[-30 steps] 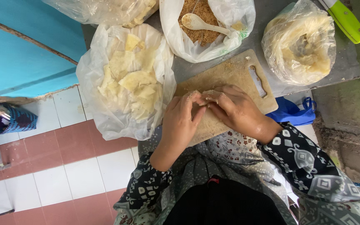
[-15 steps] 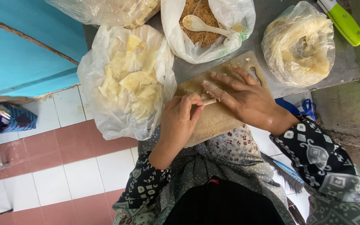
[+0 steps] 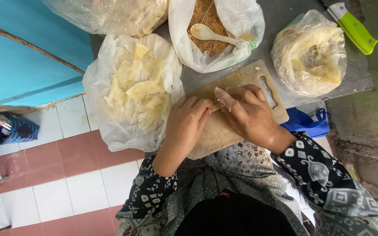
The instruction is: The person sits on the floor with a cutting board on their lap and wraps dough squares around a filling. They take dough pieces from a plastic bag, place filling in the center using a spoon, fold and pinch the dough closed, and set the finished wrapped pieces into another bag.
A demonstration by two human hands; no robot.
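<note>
Both hands on a thin pale wrapper (image 3: 225, 98) at the wooden cutting board (image 3: 241, 81), grey worktop (image 3: 285, 17).

Left hand (image 3: 188, 120) has its grip closed on the wrapper's near end; right hand (image 3: 251, 114) presses fingers curled over it. Left bag (image 3: 130, 89): folded pale wrappers. Middle bag (image 3: 217, 32): brown crumbly filling, plastic spoon (image 3: 211, 32) lying in it. Right bag (image 3: 311, 54): stacked round sheets, closed. Top-left bag (image 3: 106, 15): contents unclear. Green-handled knife (image 3: 353, 28) at worktop edge.
</note>
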